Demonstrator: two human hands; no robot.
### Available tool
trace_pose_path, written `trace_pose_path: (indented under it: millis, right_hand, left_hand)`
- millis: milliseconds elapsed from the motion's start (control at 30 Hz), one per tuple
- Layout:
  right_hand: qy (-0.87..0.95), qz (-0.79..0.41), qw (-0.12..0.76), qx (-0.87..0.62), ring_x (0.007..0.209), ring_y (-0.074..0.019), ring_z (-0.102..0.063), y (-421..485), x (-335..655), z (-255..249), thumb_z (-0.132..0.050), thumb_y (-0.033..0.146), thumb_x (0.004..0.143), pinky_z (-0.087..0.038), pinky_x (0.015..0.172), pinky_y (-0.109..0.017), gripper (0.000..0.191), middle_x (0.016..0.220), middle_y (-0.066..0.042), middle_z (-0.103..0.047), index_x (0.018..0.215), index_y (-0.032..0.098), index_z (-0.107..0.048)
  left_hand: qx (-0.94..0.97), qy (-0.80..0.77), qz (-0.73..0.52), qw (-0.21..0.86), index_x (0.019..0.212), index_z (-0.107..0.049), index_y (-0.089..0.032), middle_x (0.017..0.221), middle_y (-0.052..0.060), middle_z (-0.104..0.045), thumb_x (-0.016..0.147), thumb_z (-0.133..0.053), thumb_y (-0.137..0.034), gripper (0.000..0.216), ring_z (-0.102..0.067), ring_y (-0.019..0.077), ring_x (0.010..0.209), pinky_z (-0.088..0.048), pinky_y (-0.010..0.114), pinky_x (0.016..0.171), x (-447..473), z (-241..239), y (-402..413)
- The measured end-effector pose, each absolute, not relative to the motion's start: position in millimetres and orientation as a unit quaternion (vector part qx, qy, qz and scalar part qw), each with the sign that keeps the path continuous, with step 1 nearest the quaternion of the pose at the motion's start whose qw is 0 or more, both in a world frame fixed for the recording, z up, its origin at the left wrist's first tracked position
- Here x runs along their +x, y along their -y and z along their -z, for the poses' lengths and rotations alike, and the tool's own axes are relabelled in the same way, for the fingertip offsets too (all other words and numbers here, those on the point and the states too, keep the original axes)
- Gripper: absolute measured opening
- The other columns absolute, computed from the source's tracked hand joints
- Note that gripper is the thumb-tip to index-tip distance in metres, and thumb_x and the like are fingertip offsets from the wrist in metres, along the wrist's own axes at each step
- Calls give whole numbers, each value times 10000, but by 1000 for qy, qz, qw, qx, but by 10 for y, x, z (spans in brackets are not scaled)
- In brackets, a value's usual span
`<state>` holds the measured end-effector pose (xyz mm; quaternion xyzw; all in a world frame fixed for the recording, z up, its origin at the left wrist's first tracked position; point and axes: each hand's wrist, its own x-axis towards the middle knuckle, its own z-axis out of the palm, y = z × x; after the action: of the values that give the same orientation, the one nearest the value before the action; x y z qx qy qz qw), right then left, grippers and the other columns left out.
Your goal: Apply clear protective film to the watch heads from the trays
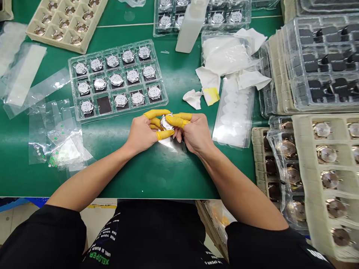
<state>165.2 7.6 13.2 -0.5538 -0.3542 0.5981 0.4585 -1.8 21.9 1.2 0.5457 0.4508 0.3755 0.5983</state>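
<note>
Currently in hand: a silvery round watch case (166,122), between both hands above the green table (134,175).
Left grip: the left hand (141,131), in yellow finger covers, is closed around the case's rim.
Right grip: the right hand (197,132) lays its yellow-covered thumb over the case's right edge; I cannot tell whether it pinches.
Just beyond: a clear tray (159,71) of similar cases.
Right of the tray: white wipes (224,52) and a pale bottle (190,31).
Left: clear plastic bags (60,140).
</note>
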Motion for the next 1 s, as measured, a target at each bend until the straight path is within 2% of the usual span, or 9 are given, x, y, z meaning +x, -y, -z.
trace_pose_path:
  millis: [167, 267, 367, 433, 500, 700, 800, 900, 1000]
  right_hand:
    - [354, -636, 429, -535, 400, -106, -514, -117, 1733, -175, -902, 578, 641, -385, 333, -223, 478, 507, -8, -580, 634, 172, -649]
    - [378, -639, 412, -529, 401, -86, -475, -119, 1779, -161, -893, 611, 685, -335, 328, -209, 498, 548, 23, -581, 846, 168, -732]
    - [410, -595, 445, -529, 475, -64, -490, -139, 1812, -148, -956, 503, 641, -343, 383, -196, 536, 687, 33, -628, 1036, 195, -768]
    - [438, -518, 505, -533, 569, -80, -557, -188, 1817, -182, -941, 452, 671, -441, 476, -216, 453, 763, 19, -659, 1018, 213, -776]
    - [478, -449, 531, -537, 675, -117, -636, -282, 1766, -273, -865, 437, 770, -518, 577, -253, 323, 811, -4, -698, 1000, 225, -781]
    - [701, -403, 342, -479, 937, -207, -719, -865, 961, -599, -753, 277, 869, -577, 866, -361, 199, 998, -70, -780, 1026, 162, -795]
    - [759, -370, 252, -473, 992, -235, -703, -1178, 459, -581, -716, 188, 873, -542, 918, -376, 172, 999, -91, -778, 1016, 136, -798]
    - [806, -335, 170, -458, 1011, -258, -698, -1300, 198, -556, -732, 128, 854, -522, 922, -385, 161, 992, -108, -759, 999, 116, -800]
    - [844, -232, 121, -468, 1115, -300, -682, -1226, 94, -623, -630, 48, 896, -516, 945, -404, 230, 1157, -152, -719, 1058, 89, -788]
  left_hand:
    - [553, -446, -365, 601, 1209, -766, -156, 815, 3, -763, 631, -903, -252, 602, -682, 109, 697, -598, 233, 693, -21, -20, -209]
    - [574, -444, -363, 585, 1209, -762, -166, 844, 10, -779, 648, -903, -263, 586, -699, 120, 714, -607, 248, 716, -23, 4, -209]
    - [580, -440, -358, 584, 1282, -722, -193, 828, -6, -783, 676, -887, -241, 631, -734, 136, 727, -625, 258, 736, -8, 50, -226]
    - [574, -432, -352, 600, 1412, -638, -231, 921, 3, -818, 718, -867, -224, 731, -783, 163, 820, -653, 288, 818, 13, 89, -244]
    - [578, -425, -346, 604, 1449, -593, -232, 1025, 31, -837, 793, -801, -191, 690, -807, 183, 908, -660, 316, 884, 32, 128, -260]
    - [653, -435, -334, 522, 939, -748, -146, 986, 75, -841, 838, -701, -124, 114, -811, 271, 993, -640, 361, 903, 4, 162, -266]
    - [691, -459, -304, 469, 728, -686, -147, 829, 59, -810, 751, -688, -57, 93, -794, 305, 885, -627, 393, 823, -39, 139, -278]
    - [695, -469, -328, 435, 793, -682, -163, 906, 66, -806, 708, -730, -65, 138, -761, 322, 952, -619, 424, 851, -64, 125, -289]
    - [652, -455, -373, 478, 907, -682, -197, 1018, 74, -790, 811, -765, -190, 127, -726, 284, 1047, -625, 421, 917, -68, 121, -279]
